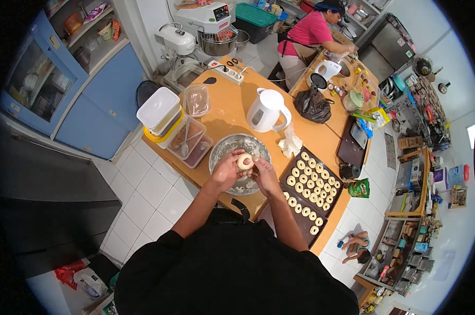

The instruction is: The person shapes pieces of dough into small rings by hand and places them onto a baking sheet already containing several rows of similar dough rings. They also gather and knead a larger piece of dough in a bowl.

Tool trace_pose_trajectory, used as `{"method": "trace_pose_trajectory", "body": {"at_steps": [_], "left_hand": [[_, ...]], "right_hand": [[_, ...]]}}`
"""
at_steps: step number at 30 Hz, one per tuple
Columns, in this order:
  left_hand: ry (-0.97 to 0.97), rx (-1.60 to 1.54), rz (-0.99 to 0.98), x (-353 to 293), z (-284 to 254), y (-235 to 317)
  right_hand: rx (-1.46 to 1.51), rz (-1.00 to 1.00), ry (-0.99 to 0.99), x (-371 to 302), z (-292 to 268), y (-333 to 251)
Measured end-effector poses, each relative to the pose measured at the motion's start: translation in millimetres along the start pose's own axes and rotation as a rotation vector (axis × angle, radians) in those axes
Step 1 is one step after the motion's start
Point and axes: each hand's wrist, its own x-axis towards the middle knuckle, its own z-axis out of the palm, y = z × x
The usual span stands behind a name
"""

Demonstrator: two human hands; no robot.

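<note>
Both of my hands hold a pale ring of dough (pixel 241 157) above a metal bowl. My left hand (pixel 226 171) cups it from the left, fingers curled around its side. From the right, my right hand (pixel 265 174) grips it, and a fingertip shows at the hole in its middle. Flour or bits of dough coat the inside of the metal bowl (pixel 237 140). To the right, two dark baking trays (pixel 304 234) lie end to end, bearing several dough rings (pixel 311 184) set in rows.
A white electric kettle (pixel 266 111) and a crumpled whitish cloth or bag (pixel 290 143) stand beyond the bowl. Plastic tubs (pixel 189 137) crowd the table's left edge. A person in pink (pixel 307 31) works at the far table. A child (pixel 359 245) crouches on the floor at right.
</note>
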Motion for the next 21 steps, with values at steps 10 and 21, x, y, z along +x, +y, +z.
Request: {"method": "trace_pose_trajectory", "body": {"at_steps": [10,21], "left_hand": [[0.093,-0.194,0.057,0,14,-5],[0.204,-0.090,0.246,14,3,-17]], "right_hand": [[0.059,0.054,-0.067,0,10,-9],[-0.014,0.037,-0.113,-1,14,0]]}}
